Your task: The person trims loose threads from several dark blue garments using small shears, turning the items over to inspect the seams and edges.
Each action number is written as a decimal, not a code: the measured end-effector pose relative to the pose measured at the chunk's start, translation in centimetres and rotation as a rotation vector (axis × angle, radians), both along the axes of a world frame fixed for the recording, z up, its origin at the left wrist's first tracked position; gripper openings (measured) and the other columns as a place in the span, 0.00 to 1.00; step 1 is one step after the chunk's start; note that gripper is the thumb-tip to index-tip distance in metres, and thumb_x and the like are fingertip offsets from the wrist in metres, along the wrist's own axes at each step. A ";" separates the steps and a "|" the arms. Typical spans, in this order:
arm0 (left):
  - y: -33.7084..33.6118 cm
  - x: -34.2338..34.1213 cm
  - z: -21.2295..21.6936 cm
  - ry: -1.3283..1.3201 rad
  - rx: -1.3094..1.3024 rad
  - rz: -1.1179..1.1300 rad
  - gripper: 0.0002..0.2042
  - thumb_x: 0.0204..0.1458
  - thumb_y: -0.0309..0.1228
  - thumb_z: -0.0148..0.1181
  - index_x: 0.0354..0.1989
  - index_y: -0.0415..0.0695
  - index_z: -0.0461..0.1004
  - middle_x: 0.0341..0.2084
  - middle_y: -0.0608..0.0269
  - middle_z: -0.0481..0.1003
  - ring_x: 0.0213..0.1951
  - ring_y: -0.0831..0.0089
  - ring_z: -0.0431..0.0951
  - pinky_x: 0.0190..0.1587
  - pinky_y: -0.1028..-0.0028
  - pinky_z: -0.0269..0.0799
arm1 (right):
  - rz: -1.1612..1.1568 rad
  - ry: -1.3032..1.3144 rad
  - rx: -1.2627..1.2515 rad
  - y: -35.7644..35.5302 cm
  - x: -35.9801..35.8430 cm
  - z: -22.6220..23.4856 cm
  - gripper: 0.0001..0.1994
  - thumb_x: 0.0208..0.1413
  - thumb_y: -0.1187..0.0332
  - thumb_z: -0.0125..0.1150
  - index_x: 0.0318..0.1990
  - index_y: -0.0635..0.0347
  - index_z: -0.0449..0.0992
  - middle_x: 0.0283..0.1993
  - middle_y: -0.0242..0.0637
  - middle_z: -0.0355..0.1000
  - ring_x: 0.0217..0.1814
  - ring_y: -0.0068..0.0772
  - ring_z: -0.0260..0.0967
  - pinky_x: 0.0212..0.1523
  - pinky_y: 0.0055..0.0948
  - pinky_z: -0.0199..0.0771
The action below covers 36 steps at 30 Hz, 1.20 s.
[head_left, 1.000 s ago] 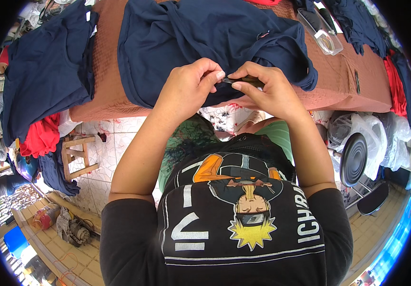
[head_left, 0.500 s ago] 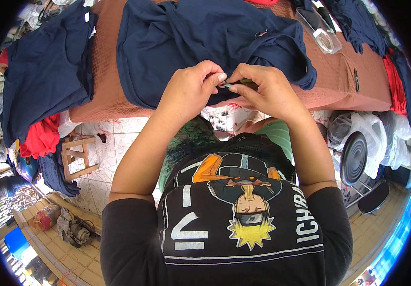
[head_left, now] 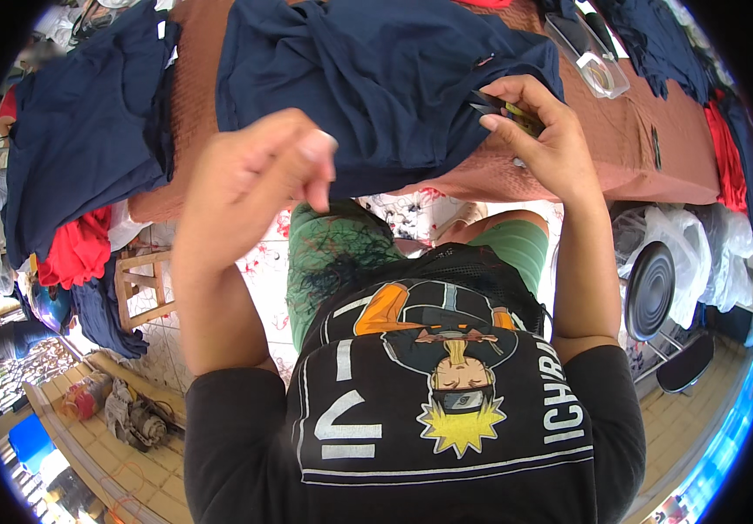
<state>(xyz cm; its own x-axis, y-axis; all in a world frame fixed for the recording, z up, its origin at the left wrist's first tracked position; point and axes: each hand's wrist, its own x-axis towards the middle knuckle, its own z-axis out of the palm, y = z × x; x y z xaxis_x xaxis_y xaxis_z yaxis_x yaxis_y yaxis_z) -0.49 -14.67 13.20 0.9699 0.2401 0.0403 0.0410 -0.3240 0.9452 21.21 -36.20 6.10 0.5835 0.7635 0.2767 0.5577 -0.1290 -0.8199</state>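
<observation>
A dark navy garment (head_left: 341, 96) lies spread and wrinkled on the table in front of me, its near edge hanging a little over the table's side. My right hand (head_left: 551, 144) is over the garment's near right part and grips small thread snips (head_left: 523, 119) with dark blades and a yellowish handle; the blades point left. My left hand (head_left: 263, 166) is raised left of the garment's near edge, away from the snips. Its fingers are curled with the thumb pressed against them. Motion blurs it, and whatever it may pinch is hidden.
A reddish-brown cloth covers the table (head_left: 193, 105). Another navy garment (head_left: 88, 131) lies at left, above red fabric (head_left: 79, 249) and a wooden stool (head_left: 145, 288). A clear plastic case (head_left: 599, 70) sits at the far right. Plastic bags (head_left: 682, 244) and a round black seat (head_left: 649, 291) stand at right. Dark threads (head_left: 346, 249) cover my lap.
My hands were together at the garment's near edge and have parted. The left swung left and toward me; the right moved right and away with the snips, which show more fully. The garment's near right part shifted.
</observation>
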 end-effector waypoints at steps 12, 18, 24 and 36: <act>-5.0 7.1 -10.4 -0.233 0.598 0.250 0.22 0.42 0.26 0.69 0.46 0.41 0.65 0.39 0.57 0.70 0.38 0.63 0.74 0.41 0.67 0.71 | 0.122 -0.373 -0.103 2.9 0.1 -1.0 0.17 0.40 0.76 0.66 0.42 0.57 0.76 0.42 0.36 0.70 0.38 0.44 0.72 0.39 0.35 0.73; -3.0 10.1 -6.8 -0.516 0.512 0.516 0.16 0.41 0.18 0.63 0.40 0.40 0.71 0.34 0.59 0.74 0.35 0.68 0.76 0.42 0.71 0.72 | 0.252 -0.194 -0.050 3.2 -0.4 3.5 0.15 0.44 0.80 0.63 0.40 0.62 0.67 0.49 0.39 0.73 0.42 0.43 0.74 0.42 0.33 0.72; -1.1 8.4 -4.6 -0.275 -0.285 0.273 0.10 0.54 0.21 0.47 0.40 0.39 0.75 0.29 0.75 0.72 0.27 0.92 0.65 0.29 0.89 0.58 | 0.118 0.513 0.011 1.5 3.2 4.8 0.07 0.58 0.66 0.62 0.38 0.56 0.72 0.24 0.16 0.62 0.22 0.06 0.50 0.22 0.12 0.48; -2.8 8.4 -4.9 -0.162 -0.366 0.105 0.10 0.57 0.30 0.59 0.40 0.34 0.77 0.31 0.70 0.76 0.36 0.85 0.71 0.42 0.83 0.67 | 0.136 0.425 0.103 1.0 3.4 3.1 0.07 0.59 0.66 0.61 0.34 0.59 0.74 0.27 0.16 0.62 0.29 0.08 0.55 0.29 0.15 0.55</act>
